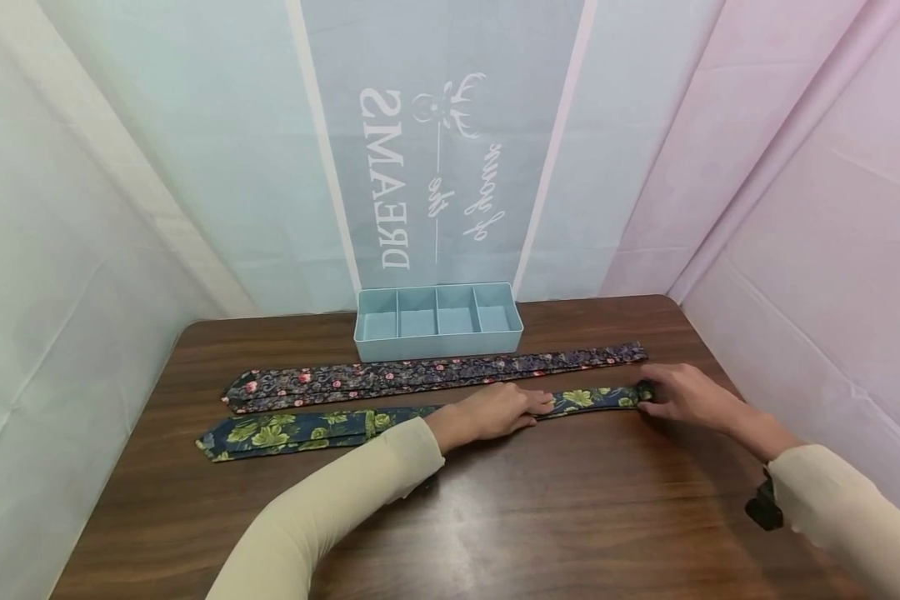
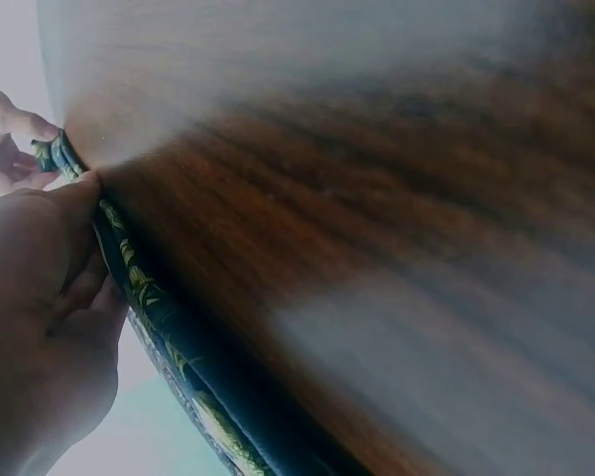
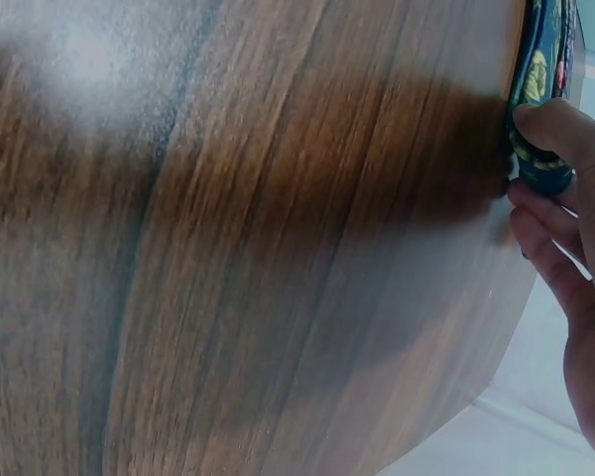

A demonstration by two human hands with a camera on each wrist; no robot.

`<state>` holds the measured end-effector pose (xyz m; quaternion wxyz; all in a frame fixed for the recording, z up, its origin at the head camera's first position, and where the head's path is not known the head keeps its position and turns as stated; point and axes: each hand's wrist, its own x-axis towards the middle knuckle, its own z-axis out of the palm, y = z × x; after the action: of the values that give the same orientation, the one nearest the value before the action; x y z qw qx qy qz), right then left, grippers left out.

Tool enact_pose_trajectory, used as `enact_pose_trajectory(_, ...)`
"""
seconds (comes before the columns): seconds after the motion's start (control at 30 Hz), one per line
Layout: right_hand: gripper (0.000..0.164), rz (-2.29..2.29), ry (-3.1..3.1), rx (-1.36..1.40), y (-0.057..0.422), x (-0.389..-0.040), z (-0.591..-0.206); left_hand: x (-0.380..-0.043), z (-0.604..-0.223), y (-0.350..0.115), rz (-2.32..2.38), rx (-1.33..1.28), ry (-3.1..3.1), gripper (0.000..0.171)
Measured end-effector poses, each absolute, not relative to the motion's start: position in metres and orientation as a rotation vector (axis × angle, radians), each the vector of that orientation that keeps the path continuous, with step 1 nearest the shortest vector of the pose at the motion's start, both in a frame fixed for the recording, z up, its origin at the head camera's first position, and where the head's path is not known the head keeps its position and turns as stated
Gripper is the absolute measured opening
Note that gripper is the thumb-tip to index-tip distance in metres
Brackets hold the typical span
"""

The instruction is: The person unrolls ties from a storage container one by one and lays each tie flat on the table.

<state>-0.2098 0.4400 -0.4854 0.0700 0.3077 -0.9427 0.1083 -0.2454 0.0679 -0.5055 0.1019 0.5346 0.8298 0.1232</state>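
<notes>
A navy necktie with yellow-green flowers (image 1: 270,433) lies lengthwise across the table, its wide end at the left. My left hand (image 1: 495,410) rests on its narrower part, fingers pointing right and touching the cloth. At the right end, my right hand (image 1: 686,396) pinches the tie's narrow end between thumb and fingers. That end looks folded or rolled over on itself in the right wrist view, where the navy cloth (image 3: 543,177) forms a rounded bend. Behind it lies a dark necktie with pink flowers (image 1: 390,379), roughly parallel and untouched.
A light blue box (image 1: 438,343) with several compartments stands at the table's back edge, just behind the dark tie. The brown wooden table (image 1: 532,517) extends toward the front. A printed curtain (image 1: 450,150) hangs behind it, with pale cloth at both sides.
</notes>
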Motion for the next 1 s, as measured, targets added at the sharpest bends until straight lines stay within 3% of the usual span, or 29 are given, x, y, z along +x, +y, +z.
enact_pose_trajectory(0.43,0.029,0.309,-2.88,0.789,0.456,-0.211,-0.491,-0.244,-0.507,0.06,0.363,1.629,2.465,0.047)
enact_pose_trajectory(1.0,0.034,0.39,-2.646,0.879,0.472,-0.209,-0.503,-0.245,-0.511,0.041,0.396,1.613,2.47,0.045)
